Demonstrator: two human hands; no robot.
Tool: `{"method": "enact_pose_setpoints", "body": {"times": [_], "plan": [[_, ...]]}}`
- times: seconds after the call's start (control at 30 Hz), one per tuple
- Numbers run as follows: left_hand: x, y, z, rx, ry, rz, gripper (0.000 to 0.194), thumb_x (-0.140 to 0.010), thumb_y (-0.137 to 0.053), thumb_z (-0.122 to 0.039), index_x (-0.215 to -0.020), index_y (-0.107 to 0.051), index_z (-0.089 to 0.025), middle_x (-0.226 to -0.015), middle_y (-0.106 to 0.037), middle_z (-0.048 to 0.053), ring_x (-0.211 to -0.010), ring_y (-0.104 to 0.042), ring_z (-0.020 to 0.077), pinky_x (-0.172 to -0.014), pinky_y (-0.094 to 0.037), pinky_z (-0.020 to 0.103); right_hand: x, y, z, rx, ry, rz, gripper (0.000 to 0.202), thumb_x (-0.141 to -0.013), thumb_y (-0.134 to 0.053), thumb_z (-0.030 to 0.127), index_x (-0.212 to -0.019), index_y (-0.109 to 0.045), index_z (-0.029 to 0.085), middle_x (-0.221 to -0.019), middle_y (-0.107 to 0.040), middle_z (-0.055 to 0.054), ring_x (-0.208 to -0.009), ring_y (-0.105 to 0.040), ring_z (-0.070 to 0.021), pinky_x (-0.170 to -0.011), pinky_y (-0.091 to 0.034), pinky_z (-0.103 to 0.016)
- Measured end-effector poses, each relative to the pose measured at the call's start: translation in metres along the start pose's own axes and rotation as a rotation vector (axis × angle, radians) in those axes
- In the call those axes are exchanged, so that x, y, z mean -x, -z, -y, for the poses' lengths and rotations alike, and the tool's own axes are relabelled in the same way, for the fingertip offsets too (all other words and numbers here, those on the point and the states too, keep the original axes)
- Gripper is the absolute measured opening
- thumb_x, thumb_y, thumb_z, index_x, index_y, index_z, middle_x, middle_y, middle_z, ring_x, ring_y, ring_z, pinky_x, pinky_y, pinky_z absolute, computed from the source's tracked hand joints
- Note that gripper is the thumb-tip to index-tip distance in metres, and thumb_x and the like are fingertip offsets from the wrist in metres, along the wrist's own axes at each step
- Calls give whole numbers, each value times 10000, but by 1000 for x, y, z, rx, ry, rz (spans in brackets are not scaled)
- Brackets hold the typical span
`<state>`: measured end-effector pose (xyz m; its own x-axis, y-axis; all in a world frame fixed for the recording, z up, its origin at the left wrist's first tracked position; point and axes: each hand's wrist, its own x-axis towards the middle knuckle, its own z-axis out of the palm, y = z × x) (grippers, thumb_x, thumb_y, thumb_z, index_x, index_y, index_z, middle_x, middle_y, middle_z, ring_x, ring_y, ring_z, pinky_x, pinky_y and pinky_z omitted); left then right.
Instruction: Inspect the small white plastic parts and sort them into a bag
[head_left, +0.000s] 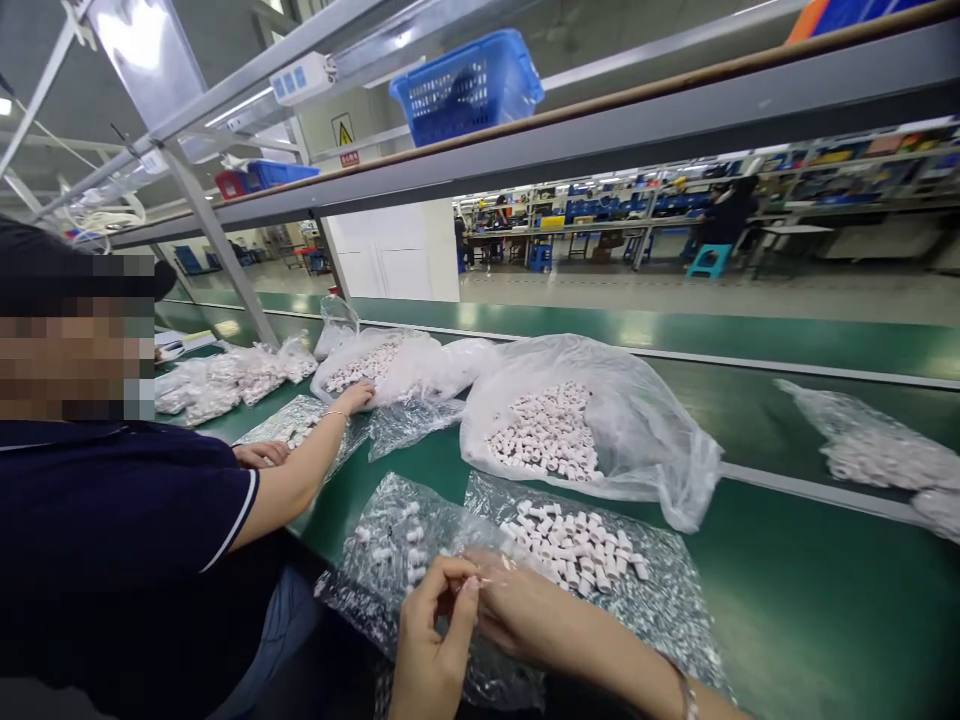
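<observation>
Our left hand [431,640] and right hand [517,610] pinch one small white piece [480,580] between fingertips; the loose pile [577,545] lies just beyond. We should grip lightly, keeping it over the table [810,600].

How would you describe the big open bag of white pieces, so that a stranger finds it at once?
On the green bench, look just beyond the person's two hands, past the flat sheet of loose white pieces. The bag is the large, puffed-up clear one with its mouth open. Its neighbours are flatter or smaller.
</observation>
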<state>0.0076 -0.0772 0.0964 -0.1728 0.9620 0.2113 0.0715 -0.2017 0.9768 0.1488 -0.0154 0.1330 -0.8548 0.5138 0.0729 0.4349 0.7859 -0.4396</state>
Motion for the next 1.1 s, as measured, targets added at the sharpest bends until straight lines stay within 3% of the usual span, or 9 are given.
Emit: {"method": "enact_pose_setpoints", "body": {"times": [0.1, 0.23, 0.4, 0.5, 0.67, 0.83, 0.93, 1.03, 1.1], "plan": [[-2, -5, 6, 80, 82, -3, 339, -908, -568, -510, -892, -635, -178, -626, -494, -17, -562, -473, 121, -543, -361, 220, 43, 35, 4, -210, -168, 11, 213, -991, -529, 285, -1172, -628, 234, -1094, -677, -55, -985, -637, -209, -865, -524, -334], [-4, -17, 14, 131, 162, -30, 399, -856, -614, -575, -890, -644, -178, -599, -470, -21, -523, -437, 117, -485, -321, 215, 97, 62, -28, -328, -394, -190, 267, -1022, -442, 384, -1039, -667, 240, -978, -690, -42, -863, -639, -200, -758, -508, -320], [-6, -29, 23, 189, 279, -35, 468, -776, -683, -623, -895, -646, -171, -589, -474, -23, -508, -410, 109, -456, -301, 191, 150, 66, -86, -329, -652, -544, 338, -985, -447, 501, -951, -625, 215, -800, -654, -33, -695, -601, -189, -649, -476, -308], [-8, -31, 28, 267, 375, -7, 487, -746, -719, -616, -914, -632, -167, -594, -466, -34, -491, -375, 86, -440, -284, 168, 169, 58, -103, -309, -709, -631, 361, -971, -442, 515, -950, -625, 205, -753, -635, -19, -659, -569, -180, -619, -448, -296], [-10, -34, 33, 356, 472, -24, 483, -737, -732, -613, -931, -619, -186, -602, -453, -45, -483, -339, 74, -439, -289, 163, 179, 43, -108, -138, -753, -520, 315, -970, -441, 475, -981, -623, 219, -777, -622, -17, -669, -545, -182, -605, -404, -293], [-10, -38, 38, 364, 503, -34, 479, -722, -747, -609, -924, -617, -194, -599, -444, -48, -496, -342, 77, -448, -283, 165, 178, 36, -103, -55, -741, -372, 300, -903, -582, 448, -1126, -555, 249, -974, -625, -26, -725, -562, -181, -638, -421, -295], [-9, -38, 40, 367, 522, -35, 480, -711, -754, -612, -922, -617, -203, -598, -442, -51, -502, -339, 81, -454, -279, 170, 178, 33, -101, -19, -708, -337, 250, -884, -616, 418, -1059, -558, 249, -1023, -610, -27, -770, -559, -185, -678, -433, -304], [-10, -37, 41, 365, 528, -44, 480, -711, -757, -608, -926, -618, -202, -601, -447, -48, -515, -357, 89, -467, -300, 175, 178, 34, -103, -149, -715, -372, 219, -909, -586, 437, -965, -544, 229, -895, -586, -12, -709, -522, -167, -652, -427, -299], [-10, -37, 41, 380, 514, -53, 473, -713, -763, -594, -923, -619, -196, -600, -447, -46, -513, -361, 88, -464, -298, 175, 176, 38, -104, -394, -728, -430, 290, -935, -537, 505, -961, -525, 216, -819, -558, -4, -691, -519, -162, -640, -444, -292]]}}
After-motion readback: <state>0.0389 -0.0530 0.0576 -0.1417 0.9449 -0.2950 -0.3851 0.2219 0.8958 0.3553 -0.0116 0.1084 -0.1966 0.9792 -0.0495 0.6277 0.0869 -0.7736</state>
